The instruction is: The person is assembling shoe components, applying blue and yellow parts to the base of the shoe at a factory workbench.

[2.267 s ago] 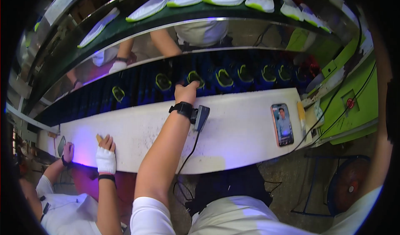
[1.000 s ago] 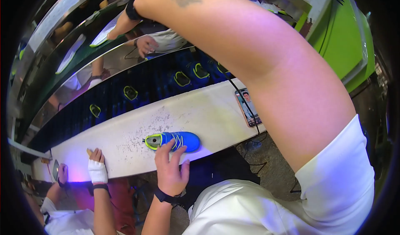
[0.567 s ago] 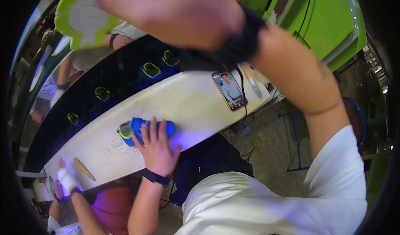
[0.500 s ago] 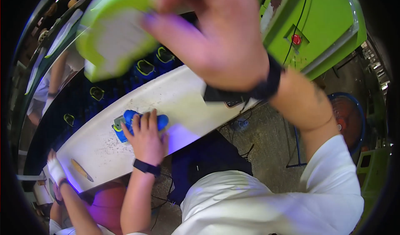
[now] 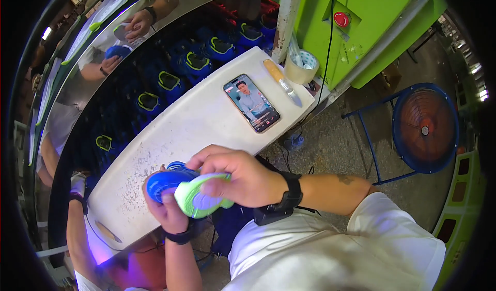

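Observation:
My left hand [image 5: 172,216] is wrapped round a small blue shoe upper [image 5: 164,183], held up over the near edge of the white bench. A lime-green shoe sole [image 5: 192,200] with a pale middle is gripped in my right hand [image 5: 247,180], its thumb lying across the sole. The two pieces are close together, the sole to the right of the upper and partly in front of it; whether they touch I cannot tell. Some of my left fingers are hidden behind the shoe upper.
On the white bench [image 5: 206,120] lie a phone [image 5: 251,103] and a wooden-handled knife [image 5: 282,82], beside a tape roll [image 5: 301,68]. More blue shoes [image 5: 198,61] line the dark conveyor. A co-worker's arm [image 5: 77,229] is at the left, near another knife [image 5: 109,232]. A fan [image 5: 426,128] stands right.
My right hand has come down from high in the view with the green sole. My left hand has lifted the blue shoe upper off the bench. The view has shifted, showing the phone.

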Demonstrator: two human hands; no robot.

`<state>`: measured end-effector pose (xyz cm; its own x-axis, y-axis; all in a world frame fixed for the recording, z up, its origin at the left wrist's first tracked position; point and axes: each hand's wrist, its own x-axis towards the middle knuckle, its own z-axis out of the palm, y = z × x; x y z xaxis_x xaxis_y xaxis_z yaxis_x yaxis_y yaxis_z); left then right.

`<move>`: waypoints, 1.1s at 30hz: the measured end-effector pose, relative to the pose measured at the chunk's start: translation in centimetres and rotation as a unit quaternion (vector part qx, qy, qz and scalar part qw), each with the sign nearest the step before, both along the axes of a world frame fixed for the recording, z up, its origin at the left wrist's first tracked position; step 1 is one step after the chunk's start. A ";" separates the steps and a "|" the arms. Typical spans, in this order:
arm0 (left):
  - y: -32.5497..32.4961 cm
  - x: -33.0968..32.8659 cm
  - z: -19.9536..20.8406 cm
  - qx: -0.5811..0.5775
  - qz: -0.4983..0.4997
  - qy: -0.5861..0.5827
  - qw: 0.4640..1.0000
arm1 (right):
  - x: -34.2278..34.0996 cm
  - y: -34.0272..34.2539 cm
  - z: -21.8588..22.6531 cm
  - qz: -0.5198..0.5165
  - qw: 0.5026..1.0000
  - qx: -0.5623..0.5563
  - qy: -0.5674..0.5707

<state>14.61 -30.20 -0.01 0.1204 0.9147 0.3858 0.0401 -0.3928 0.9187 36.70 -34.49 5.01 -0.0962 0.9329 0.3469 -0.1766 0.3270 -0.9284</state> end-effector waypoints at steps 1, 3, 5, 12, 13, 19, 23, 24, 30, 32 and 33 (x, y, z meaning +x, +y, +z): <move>-0.3 -0.2 -0.7 0.022 -0.008 0.013 1.000 | -0.4 -0.1 0.0 0.003 1.000 -0.002 0.002; -0.8 1.0 2.1 -0.009 -0.030 0.094 0.995 | -1.1 -0.1 -0.1 0.073 0.995 -0.066 0.017; -1.4 1.4 4.5 0.030 0.003 0.202 0.979 | -0.8 0.1 -0.2 0.065 0.996 -0.056 0.000; -6.4 1.5 6.7 0.014 0.049 0.141 0.989 | -1.6 -0.2 0.7 0.060 0.996 -0.055 -0.044; -6.3 1.5 6.3 0.025 0.045 0.155 0.987 | -1.4 -0.4 0.8 0.045 0.996 -0.055 -0.056; -7.6 0.5 4.2 -0.014 0.030 0.057 0.998 | -0.9 -1.5 1.1 0.039 0.981 -0.045 -0.187; -8.3 -0.3 3.8 -0.009 0.009 0.054 0.998 | -1.2 -2.4 -0.1 0.025 0.988 -0.011 -0.155; -8.4 -0.6 3.9 0.005 -0.001 0.071 0.997 | -1.1 -2.5 -0.1 0.041 0.986 -0.001 -0.163; -9.0 -1.2 4.2 0.041 -0.022 0.137 0.989 | -0.7 -3.0 -0.8 0.075 0.982 0.027 -0.174; -9.1 -1.2 4.2 0.046 -0.022 0.148 0.988 | -0.6 -3.1 -0.8 0.075 0.981 0.033 -0.178; -9.1 -1.2 4.2 0.052 -0.023 0.159 0.986 | -0.5 -3.1 -0.8 0.075 0.981 0.036 -0.175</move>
